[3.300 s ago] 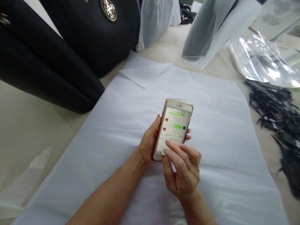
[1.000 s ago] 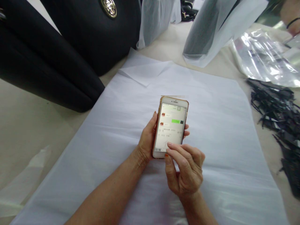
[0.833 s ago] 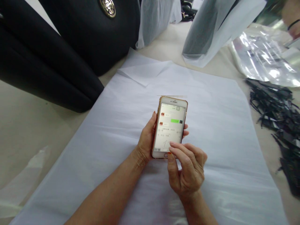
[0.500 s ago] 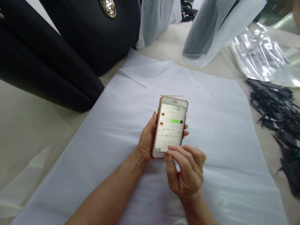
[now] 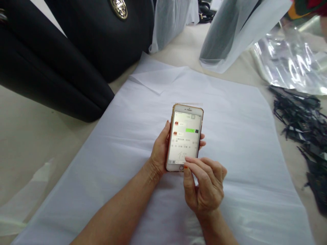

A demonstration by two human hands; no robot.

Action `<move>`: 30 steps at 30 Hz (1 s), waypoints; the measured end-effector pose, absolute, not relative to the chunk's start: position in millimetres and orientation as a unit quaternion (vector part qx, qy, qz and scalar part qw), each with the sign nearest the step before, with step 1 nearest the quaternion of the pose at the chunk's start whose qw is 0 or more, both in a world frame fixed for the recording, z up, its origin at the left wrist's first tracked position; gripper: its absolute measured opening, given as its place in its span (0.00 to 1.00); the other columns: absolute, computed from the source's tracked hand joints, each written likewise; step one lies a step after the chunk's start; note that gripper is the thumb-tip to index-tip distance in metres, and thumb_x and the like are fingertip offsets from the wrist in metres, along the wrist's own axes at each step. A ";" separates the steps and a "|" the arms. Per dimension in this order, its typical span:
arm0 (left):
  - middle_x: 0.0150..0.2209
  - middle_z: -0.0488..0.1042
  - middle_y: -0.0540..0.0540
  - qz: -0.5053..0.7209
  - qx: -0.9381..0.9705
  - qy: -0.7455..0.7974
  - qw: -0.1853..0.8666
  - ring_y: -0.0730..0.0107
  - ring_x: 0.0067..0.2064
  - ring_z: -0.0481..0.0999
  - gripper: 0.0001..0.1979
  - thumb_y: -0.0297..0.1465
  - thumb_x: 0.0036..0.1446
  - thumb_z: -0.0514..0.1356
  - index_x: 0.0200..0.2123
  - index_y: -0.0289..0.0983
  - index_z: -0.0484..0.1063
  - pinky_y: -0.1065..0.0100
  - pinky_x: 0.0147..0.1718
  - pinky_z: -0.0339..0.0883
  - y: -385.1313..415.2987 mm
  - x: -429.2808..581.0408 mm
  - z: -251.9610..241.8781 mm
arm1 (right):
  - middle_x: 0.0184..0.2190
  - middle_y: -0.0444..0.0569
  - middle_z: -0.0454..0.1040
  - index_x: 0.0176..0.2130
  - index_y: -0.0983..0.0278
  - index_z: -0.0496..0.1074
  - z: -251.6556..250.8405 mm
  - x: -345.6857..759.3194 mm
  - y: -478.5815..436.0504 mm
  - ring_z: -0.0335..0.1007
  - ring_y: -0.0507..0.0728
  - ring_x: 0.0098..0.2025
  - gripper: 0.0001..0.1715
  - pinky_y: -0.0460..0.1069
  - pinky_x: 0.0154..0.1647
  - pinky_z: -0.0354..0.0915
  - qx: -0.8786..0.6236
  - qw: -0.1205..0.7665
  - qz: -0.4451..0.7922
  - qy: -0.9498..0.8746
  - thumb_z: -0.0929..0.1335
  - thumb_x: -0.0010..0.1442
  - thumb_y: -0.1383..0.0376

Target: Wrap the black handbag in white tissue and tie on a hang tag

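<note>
A white smartphone (image 5: 186,136) in an orange-brown case is held upright in my left hand (image 5: 160,148). My left thumb lies along one side, and fingertips show at the other. The lit screen displays a chat with a green bubble and handwritten strokes near the bottom. My right hand (image 5: 205,183) is at the phone's lower edge, thumb and forefinger close together, with nothing visible in them. Its fingertips are at the bottom of the screen, partly covering it. Beneath both hands lies a sheet of white tissue paper (image 5: 230,119).
Black handbags stand at the left, one bag (image 5: 102,44) with a round gold emblem (image 5: 119,8). At the back are tissue-wrapped items (image 5: 219,37). Clear plastic bags (image 5: 286,61) and a pile of black tags with strings (image 5: 301,122) lie on the right.
My right hand has shifted slightly right, and more handwritten strokes show on the screen. The phone stays in my left hand. Something red and orange has appeared at the top right.
</note>
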State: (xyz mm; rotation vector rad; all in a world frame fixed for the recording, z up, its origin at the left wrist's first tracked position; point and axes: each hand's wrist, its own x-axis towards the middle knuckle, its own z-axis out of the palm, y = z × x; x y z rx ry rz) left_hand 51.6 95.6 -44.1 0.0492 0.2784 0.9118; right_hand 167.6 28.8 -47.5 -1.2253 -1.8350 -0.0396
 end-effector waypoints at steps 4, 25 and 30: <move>0.45 0.75 0.32 0.443 0.020 0.142 0.885 0.57 0.43 0.77 0.35 0.52 0.61 0.41 0.50 0.29 0.70 0.61 0.46 0.68 95.9 51.6 -43.2 | 0.33 0.49 0.79 0.35 0.65 0.71 -45.9 168.0 27.3 0.69 0.57 0.38 0.04 0.56 0.43 0.59 -0.476 0.454 -0.004 -0.753 0.66 0.59 0.70; 0.45 0.75 0.33 0.458 -0.005 0.147 0.877 0.56 0.43 0.77 0.36 0.53 0.60 0.41 0.51 0.30 0.70 0.61 0.43 0.69 96.7 50.8 -41.8 | 0.34 0.49 0.80 0.35 0.64 0.72 -47.2 168.1 27.4 0.69 0.56 0.38 0.03 0.56 0.44 0.58 -0.467 0.452 -0.004 -0.760 0.67 0.58 0.70; 0.45 0.75 0.33 0.455 -0.002 0.145 0.879 0.55 0.44 0.77 0.36 0.53 0.61 0.40 0.50 0.30 0.70 0.61 0.44 0.68 96.8 50.6 -42.0 | 0.35 0.48 0.79 0.36 0.64 0.71 -46.5 169.1 26.9 0.69 0.57 0.39 0.04 0.56 0.44 0.59 -0.464 0.452 -0.001 -0.762 0.67 0.58 0.71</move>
